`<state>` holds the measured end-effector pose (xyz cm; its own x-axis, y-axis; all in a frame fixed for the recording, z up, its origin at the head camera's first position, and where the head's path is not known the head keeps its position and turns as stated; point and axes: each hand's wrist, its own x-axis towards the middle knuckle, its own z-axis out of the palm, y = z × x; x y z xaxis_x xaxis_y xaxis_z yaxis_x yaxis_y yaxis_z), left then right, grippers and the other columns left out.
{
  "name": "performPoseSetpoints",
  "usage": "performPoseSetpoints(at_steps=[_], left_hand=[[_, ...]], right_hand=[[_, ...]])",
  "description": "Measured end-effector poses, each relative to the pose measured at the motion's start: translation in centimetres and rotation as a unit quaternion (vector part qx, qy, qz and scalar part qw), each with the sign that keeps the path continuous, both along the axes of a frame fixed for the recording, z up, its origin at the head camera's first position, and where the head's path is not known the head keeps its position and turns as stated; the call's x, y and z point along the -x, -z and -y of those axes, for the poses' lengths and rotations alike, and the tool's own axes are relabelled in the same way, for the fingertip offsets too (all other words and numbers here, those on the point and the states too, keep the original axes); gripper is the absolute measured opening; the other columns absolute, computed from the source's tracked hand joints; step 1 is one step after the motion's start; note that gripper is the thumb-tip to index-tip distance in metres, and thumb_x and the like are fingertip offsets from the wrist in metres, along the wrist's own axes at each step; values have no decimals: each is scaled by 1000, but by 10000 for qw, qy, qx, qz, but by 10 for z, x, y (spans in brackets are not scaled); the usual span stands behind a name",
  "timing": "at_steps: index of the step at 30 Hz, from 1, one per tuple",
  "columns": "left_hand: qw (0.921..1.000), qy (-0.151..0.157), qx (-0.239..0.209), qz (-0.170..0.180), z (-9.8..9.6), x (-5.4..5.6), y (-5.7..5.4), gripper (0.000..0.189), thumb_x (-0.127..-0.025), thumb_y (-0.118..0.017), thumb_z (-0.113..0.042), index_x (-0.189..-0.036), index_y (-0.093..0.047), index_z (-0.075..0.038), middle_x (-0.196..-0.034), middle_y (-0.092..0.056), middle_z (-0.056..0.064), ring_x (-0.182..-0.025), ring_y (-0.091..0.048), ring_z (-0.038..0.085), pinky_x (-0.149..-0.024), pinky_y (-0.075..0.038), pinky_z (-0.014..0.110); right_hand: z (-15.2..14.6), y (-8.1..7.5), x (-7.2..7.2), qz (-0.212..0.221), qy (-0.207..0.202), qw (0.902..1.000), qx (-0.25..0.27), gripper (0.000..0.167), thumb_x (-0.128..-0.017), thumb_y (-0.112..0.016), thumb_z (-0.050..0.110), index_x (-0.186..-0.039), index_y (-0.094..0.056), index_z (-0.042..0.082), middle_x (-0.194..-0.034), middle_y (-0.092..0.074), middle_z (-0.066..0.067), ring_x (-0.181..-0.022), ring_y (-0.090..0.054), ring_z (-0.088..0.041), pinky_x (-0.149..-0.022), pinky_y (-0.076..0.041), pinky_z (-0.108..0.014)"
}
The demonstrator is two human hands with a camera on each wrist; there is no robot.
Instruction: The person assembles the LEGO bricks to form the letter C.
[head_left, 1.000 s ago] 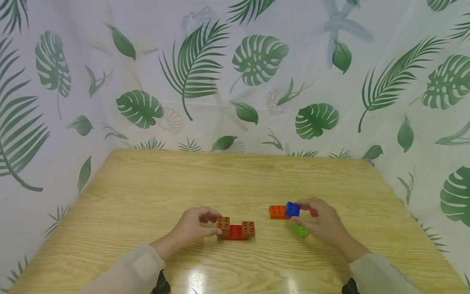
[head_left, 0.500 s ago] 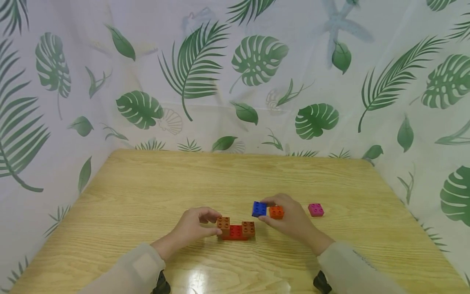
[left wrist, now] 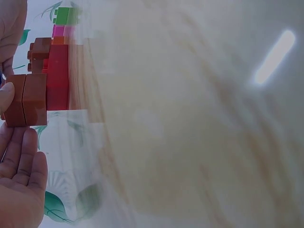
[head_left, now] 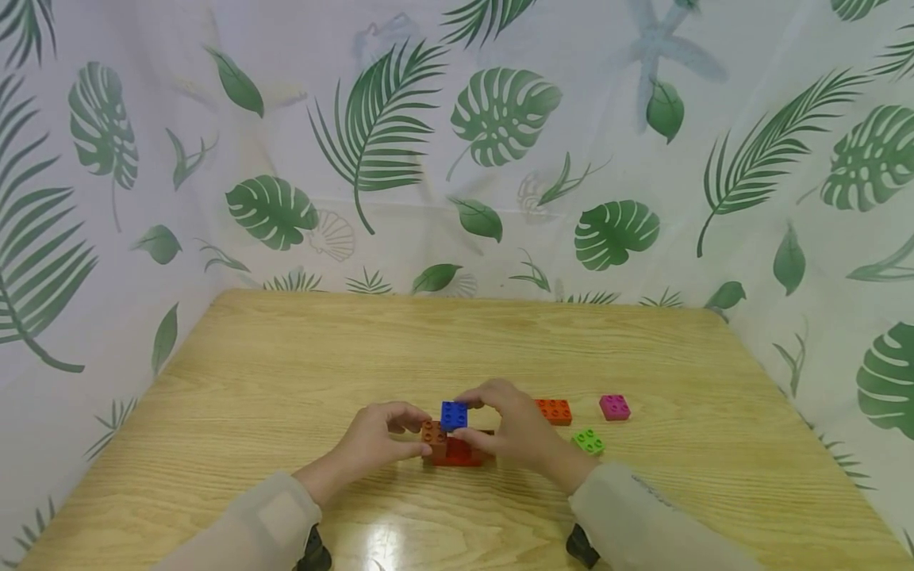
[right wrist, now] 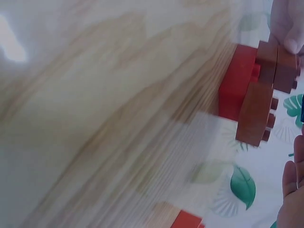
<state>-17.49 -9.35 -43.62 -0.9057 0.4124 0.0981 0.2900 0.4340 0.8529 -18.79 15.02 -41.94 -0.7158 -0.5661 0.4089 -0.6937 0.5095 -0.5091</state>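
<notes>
My left hand [head_left: 374, 438] pinches the stacked brown bricks [left wrist: 27, 100] at the left end of a long red brick [head_left: 459, 455], thumb on one side and fingers on the other. A single brown brick [right wrist: 254, 114] sits on the red brick's right end, mostly hidden behind my right hand in the head view. Thumb and fingers of my right hand [head_left: 510, 424] pinch a blue brick [head_left: 454, 415], its studs up, over the gap between the brown ones. Only slivers of blue show at the edges of the wrist views.
Right of the hands lie an orange brick [head_left: 554, 411], a pink brick [head_left: 615, 408] and a lime green brick [head_left: 589, 441] on the wooden table [head_left: 321, 341]. A leaf-patterned cloth [head_left: 407, 230] hangs at the back and sides.
My right hand has carried the blue brick leftward from beside the orange brick to over the red and brown bricks, uncovering the loose bricks. The left hand has stayed in place.
</notes>
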Motion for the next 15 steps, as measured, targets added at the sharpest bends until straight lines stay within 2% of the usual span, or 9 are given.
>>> performPoseSetpoints(at_steps=[7, 15], left_hand=[[9999, 80, -93, -26, 0, 1, 1, 34, -80, -79, -22, -109, -68, -6, -100, -68, 0, -93, -62, 19, -85, -50, 39], [9998, 120, -165, -69, 1, 3, 5, 32, -79, -80, -21, -107, -69, -8, -99, -69, -1, -92, -62, 17, -85, -50, 38]], right_hand=[[14, 1, -1, 44, -191, 9998, -38, 37, -82, -77, 30, -112, -67, 11, -102, -62, 3, -93, -55, -12, -82, -51, -36], [20, 2, -2, 201, -183, 9994, -222, 35, -82, -77, 29, -112, -66, 14, -100, -60, 6, -93, -55, -13, -81, -51, -35]])
